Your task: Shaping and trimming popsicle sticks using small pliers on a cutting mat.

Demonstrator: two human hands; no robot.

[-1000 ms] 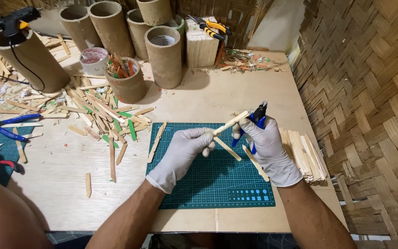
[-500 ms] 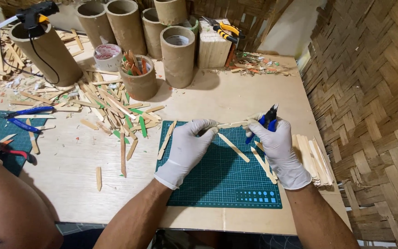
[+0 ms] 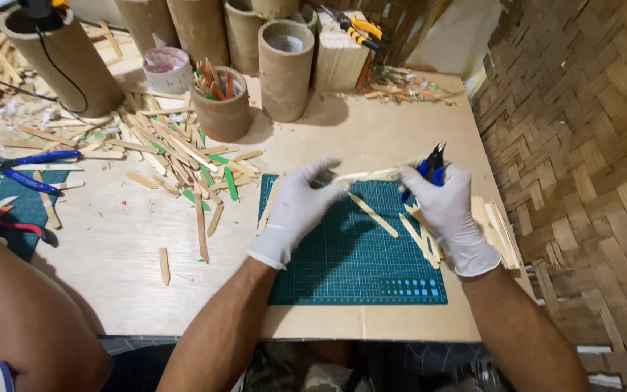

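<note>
Both my hands wear white gloves and hover over a green cutting mat (image 3: 342,261). My left hand (image 3: 297,210) pinches one end of a pale wooden stick (image 3: 364,175) that lies roughly level between the hands. My right hand (image 3: 448,214) grips blue-handled cutters (image 3: 429,165), jaws pointing up, at the stick's other end. Loose cut sticks (image 3: 373,214) rest on the mat below the hands.
A stack of flat sticks (image 3: 498,232) lies by the mat's right edge. Scattered wood sticks (image 3: 175,156) cover the table left of the mat. Cardboard tubes (image 3: 284,69), a tape roll (image 3: 167,67) and another person's arm (image 3: 30,327) are nearby. A woven wall (image 3: 589,160) stands right.
The stick has gone from tilted up to the right to nearly level. Both hands have come closer to the mat.
</note>
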